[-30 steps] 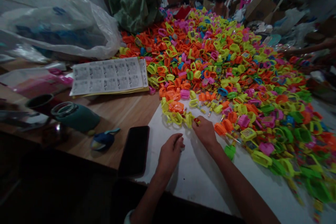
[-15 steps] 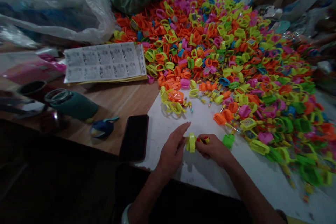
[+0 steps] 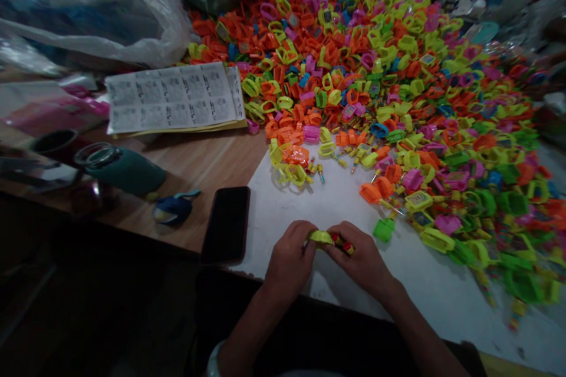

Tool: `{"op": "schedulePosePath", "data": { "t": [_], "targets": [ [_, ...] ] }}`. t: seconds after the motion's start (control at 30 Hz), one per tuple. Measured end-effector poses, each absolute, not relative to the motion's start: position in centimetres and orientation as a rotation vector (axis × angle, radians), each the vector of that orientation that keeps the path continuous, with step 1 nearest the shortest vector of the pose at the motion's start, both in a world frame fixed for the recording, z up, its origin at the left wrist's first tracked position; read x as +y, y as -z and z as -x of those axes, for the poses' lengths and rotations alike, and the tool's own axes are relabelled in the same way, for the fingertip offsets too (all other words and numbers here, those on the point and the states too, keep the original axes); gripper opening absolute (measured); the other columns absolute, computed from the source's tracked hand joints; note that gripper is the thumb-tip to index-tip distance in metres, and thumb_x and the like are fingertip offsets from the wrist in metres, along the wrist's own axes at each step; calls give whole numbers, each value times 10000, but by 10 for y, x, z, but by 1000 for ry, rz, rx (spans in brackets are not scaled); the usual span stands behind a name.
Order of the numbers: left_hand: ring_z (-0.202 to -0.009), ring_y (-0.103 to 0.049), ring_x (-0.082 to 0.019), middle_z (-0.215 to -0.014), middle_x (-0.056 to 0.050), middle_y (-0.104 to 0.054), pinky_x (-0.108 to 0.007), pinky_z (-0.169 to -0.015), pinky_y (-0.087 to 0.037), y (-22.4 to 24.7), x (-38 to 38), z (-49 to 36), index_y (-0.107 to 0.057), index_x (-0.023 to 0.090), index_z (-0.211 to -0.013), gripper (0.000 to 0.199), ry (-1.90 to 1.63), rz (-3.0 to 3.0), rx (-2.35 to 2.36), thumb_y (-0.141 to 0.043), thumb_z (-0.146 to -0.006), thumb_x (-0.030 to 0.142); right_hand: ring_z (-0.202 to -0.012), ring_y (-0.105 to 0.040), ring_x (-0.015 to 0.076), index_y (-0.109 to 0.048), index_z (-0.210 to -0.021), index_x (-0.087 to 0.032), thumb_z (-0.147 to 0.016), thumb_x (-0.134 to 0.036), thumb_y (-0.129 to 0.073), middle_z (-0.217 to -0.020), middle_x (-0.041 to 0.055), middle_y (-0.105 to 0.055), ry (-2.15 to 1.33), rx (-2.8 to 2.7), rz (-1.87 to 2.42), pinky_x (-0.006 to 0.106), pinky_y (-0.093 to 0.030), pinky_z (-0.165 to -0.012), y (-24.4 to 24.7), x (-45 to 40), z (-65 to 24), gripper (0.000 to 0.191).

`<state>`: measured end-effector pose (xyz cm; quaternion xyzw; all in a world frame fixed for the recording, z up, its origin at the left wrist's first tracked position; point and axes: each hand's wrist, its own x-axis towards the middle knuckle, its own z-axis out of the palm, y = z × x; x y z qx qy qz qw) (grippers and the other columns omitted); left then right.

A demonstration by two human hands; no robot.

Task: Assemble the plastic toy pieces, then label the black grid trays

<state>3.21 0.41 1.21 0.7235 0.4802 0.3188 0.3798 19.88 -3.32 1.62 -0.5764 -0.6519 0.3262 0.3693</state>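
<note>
White sheeting (image 3: pixel 283 206) spans lower centre, one phone (image 3: pixel 225 224) at its left, while my left hand (image 3: pixel 288 260) and right hand (image 3: pixel 362 256), curled closed, pinch one yellow piece (image 3: pixel 321 238).

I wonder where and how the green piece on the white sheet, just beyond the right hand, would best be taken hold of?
Probably pinch the green piece by opposite sides of its blocky body, coming from the near left. The right hand, holding a yellow piece, is on that side and the white sheet shows there, while the pile crowds its far side.
</note>
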Motion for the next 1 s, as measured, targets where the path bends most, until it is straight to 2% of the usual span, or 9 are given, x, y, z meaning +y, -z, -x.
{"op": "schedulePosePath", "data": {
  "t": [0.13,0.23,0.3,0.37,0.43,0.53,0.77,1.0],
  "targets": [
    [-827,-612,-161,-1018,-70,-638,-287,-756,-512,-29,3,-28,-592,179,-1033,281,-752,-1412,1040,-562,-789,314,-793,-538,148,-567,-959,-197,-823,-122,-471,-841,31,-550,-722,-1874,1368,264,-442,-708,-14,-32,-209,182],
    [-682,-619,-160,-853,-78,-668,-274,-607,-508,-32,5,-28,-602,131,-1002,371,-544,-1113,889,-466,-844,438,-814,-552,141,-567,-1000,-211,-842,-116,-461,-885,33,-562,-811,-1999,1301,257,-456,-716,-21,-33,-213,213],
    [-555,-581,-139,-677,-54,-654,-238,-507,-448,-28,6,-29,-625,113,-918,415,-421,-1089,859,-454,-842,483,-833,-557,140,-550,-1050,-221,-862,-140,-464,-909,34,-560,-863,-2033,1294,262,-466,-735,-24,-35,-213,222],
    [-495,-533,-120,-572,-21,-625,-217,-476,-397,-22,7,-30,-633,124,-868,408,-421,-1147,932,-458,-836,492,-861,-560,146,-477,-1153,-220,-873,-191,-490,-956,46,-559,-881,-1967,1359,278,-476,-764,-25,-39,-211,283],
    [-523,-533,-119,-586,-2,-627,-217,-511,-403,-17,6,-30,-636,151,-840,372,-507,-1258,1082,-463,-834,479,-875,-565,152,-412,-1191,-212,-881,-239,-497,-993,62,-558,-872,-1870,1443,293,-484,-779,-24,-43,-211,323],
    [-674,-582,-140,-730,1,-659,-230,-626,-440,-13,4,-29,-646,189,-834,315,-611,-1509,1221,-459,-844,442,-850,-574,154,-451,-1098,-214,-903,-253,-454,-968,65,-570,-807,-1846,1476,295,-493,-756,-22,-46,-211,199],
    [-857,-618,-171,-907,-40,-691,-268,-805,-460,-12,-2,-30,-645,211,-936,320,-654,-1802,1245,-376,-894,380,-860,-599,161,-516,-1062,-205,-871,-128,-444,-941,67,-611,-579,-1973,1435,290,-517,-733,-20,-43,-208,219],
    [-841,-623,-179,-889,-56,-691,-275,-789,-460,-10,-4,-29,-648,200,-907,348,-630,-1851,1308,-352,-893,384,-846,-596,170,-503,-1101,-179,-860,-77,-429,-952,84,-607,-433,-2185,1462,283,-520,-693,-18,-45,-202,272]
  ]
}}
